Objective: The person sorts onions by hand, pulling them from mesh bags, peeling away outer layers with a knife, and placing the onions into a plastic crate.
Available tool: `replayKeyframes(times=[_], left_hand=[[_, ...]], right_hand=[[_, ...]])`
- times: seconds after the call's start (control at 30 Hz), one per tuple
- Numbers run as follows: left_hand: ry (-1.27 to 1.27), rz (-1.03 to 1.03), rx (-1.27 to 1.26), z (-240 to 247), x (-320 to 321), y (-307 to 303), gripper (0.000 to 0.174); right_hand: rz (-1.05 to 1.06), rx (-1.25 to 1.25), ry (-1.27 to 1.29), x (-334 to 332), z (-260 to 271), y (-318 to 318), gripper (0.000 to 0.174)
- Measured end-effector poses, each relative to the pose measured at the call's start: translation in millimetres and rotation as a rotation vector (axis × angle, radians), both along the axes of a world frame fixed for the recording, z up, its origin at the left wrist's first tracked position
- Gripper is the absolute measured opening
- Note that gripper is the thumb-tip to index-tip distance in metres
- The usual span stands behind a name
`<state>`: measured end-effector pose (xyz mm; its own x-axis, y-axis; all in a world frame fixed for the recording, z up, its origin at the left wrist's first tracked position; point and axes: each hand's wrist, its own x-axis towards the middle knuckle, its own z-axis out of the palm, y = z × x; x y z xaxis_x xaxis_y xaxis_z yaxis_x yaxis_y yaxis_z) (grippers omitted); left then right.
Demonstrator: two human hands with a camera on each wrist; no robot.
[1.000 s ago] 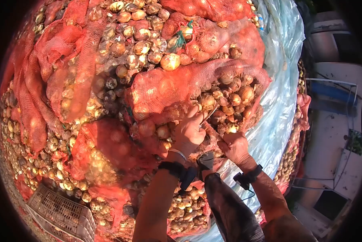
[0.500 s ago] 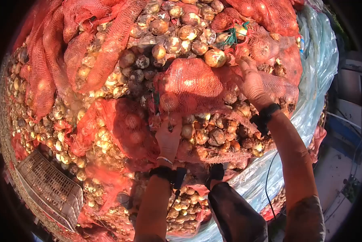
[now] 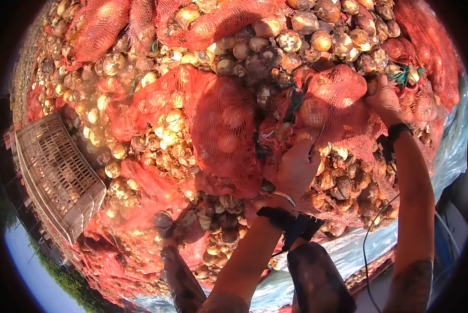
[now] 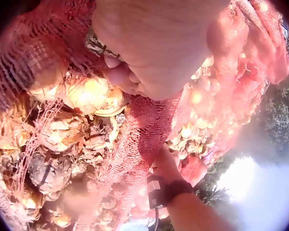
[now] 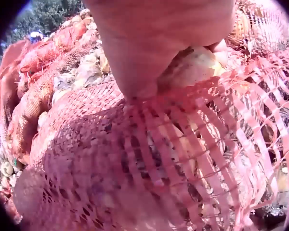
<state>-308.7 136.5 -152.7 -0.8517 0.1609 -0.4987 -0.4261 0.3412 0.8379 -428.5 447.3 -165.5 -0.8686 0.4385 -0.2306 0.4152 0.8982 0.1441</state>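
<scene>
A torn red mesh bag [image 3: 343, 117] of onions lies below my hands, with loose onions [image 3: 349, 182] showing through its opening. At its near left end, my left hand [image 3: 296, 167] grips the mesh with curled fingers. A thin dark strip [image 3: 322, 130] sticks up by those fingers; cannot tell what it is. Further off to the right, my right hand [image 3: 385, 101] curls its fingers round an onion [image 5: 195, 67] at the bag's far edge. In the right wrist view the mesh stretches below that hand, close under the onion.
More filled red mesh bags [image 3: 223, 135] and loose onions cover the heap all around. A plastic crate [image 3: 62, 172] stands tilted at the left. Clear plastic sheeting [image 3: 343, 240] runs along the near and right edges. A cable [image 3: 367, 250] hangs by my right arm.
The head view has swung left. My right hand has left the bag's opening beside my left hand, moved to the bag's far edge and closed round an onion. My left hand stays at the near end.
</scene>
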Motion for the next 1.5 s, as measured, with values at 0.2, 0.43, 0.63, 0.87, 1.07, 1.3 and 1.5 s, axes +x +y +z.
replayKeyframes(times=[0.2, 0.43, 0.63, 0.87, 1.07, 1.3, 1.5], left_hand=[[0.197, 0.019, -0.056, 10, -1, 3, 0.015], [-0.157, 0.046, 0.044, 4, 37, -56, 0.017], [-0.723, 0.582, 0.128, 71, 132, -247, 0.008], [-0.717, 0.621, 0.011, 158, 185, -356, 0.011], [-0.681, 0.609, 0.169, 168, 205, -382, 0.012], [-0.898, 0.797, 0.343, 158, 211, -394, 0.011], [-0.973, 0.894, 0.477, 142, 228, -383, 0.013]], right_hand=[[-0.119, -0.481, -0.041, 49, 20, 8, 0.057], [-0.527, -0.799, -0.096, 176, 136, -116, 0.062], [-1.042, -1.616, 0.073, 214, 160, -261, 0.054], [-0.554, -2.508, -0.541, 124, 292, -598, 0.09], [0.205, -1.533, -0.396, 140, 167, -613, 0.051], [1.034, -0.348, -0.206, 94, 5, -546, 0.039], [1.185, -0.07, -0.492, 64, -27, -521, 0.046]])
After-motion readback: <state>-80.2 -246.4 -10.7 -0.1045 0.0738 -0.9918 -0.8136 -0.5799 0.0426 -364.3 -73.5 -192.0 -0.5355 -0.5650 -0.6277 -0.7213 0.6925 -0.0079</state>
